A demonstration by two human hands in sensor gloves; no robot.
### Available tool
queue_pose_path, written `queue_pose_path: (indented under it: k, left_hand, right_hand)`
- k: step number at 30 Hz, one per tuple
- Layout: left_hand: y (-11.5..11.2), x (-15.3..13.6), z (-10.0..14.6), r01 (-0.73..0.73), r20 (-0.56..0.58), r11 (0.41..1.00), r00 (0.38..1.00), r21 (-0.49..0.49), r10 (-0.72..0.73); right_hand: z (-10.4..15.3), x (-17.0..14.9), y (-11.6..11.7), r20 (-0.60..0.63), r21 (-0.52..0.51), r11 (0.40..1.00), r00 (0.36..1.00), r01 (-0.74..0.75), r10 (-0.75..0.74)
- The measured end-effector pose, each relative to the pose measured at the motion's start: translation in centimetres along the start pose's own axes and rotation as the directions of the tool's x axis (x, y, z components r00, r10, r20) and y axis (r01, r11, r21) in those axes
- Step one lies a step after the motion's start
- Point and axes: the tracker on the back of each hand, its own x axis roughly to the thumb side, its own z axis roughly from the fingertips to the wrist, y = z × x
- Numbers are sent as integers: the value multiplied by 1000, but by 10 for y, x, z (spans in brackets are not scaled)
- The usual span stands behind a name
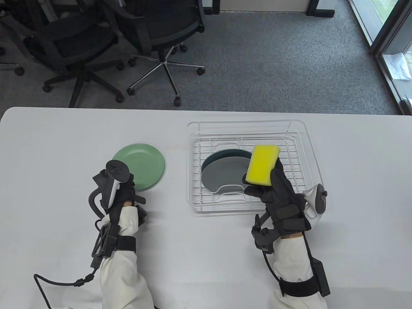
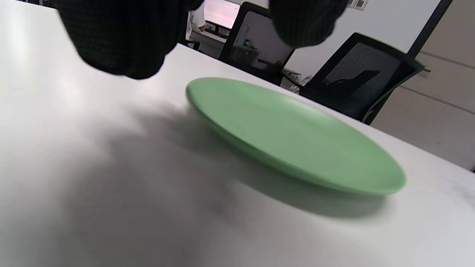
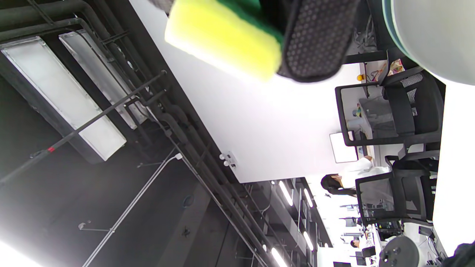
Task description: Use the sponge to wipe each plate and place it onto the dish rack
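A light green plate point(image 1: 143, 164) point(image 2: 293, 137) lies flat on the white table, left of centre. My left hand point(image 1: 128, 183) point(image 2: 213, 37) hovers at its near-left rim with loosely hanging fingers point(image 2: 122, 44), touching nothing. My right hand point(image 1: 262, 180) grips a yellow sponge point(image 1: 262, 164) point(image 3: 219, 33) with a green back, raised over the near right part of the white wire dish rack point(image 1: 248, 132). In the rack a grey plate point(image 1: 222, 175) point(image 3: 434, 33) leans against a dark teal plate point(image 1: 230, 154) behind it.
Black office chairs point(image 1: 154, 32) stand on the carpet beyond the table's far edge. A black cable point(image 1: 48, 283) trails on the table by my left forearm. Bare tabletop point(image 1: 64, 145) lies left of the green plate and between plate and rack.
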Motion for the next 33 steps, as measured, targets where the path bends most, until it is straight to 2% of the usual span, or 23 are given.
queue_pose_path:
  k: [4, 10, 13, 17, 20, 27, 31, 33]
  left_hand:
    - [-10, -6, -9, 81, -47, 997, 996, -3, -81]
    - [-29, -8, -28, 94, -117, 989, 987, -110, -107]
    - [-33, -4, -35, 226, -128, 972, 964, -68, -233]
    - [-37, -1, -43, 259, -160, 964, 951, -58, -266]
    - [-35, -3, -45, 173, -179, 985, 969, -5, -171]
    - [-32, -10, -48, 55, -213, 998, 975, -17, -57]
    - [-29, -13, -45, 42, -186, 999, 982, 13, -39]
    - [-24, -17, -40, -56, -160, 998, 985, 40, 62]
  right_hand:
    - [0, 0, -1, -1, -6, 1000, 1000, -1, 1]
    - [-1, -3, -8, -7, -11, 1000, 1000, 15, -16]
    - [-1, 2, -12, 14, 0, 1000, 1000, 23, -23]
    - [0, 7, -18, 33, -23, 1000, 999, -7, 8]
    - [1, 8, -24, 38, -40, 999, 999, 22, -20]
    - [4, 14, -35, 57, -82, 997, 998, 7, -2]
    - [5, 21, -37, 77, -64, 998, 997, 15, -10]
    - [8, 26, -38, 96, -80, 997, 995, 12, -4]
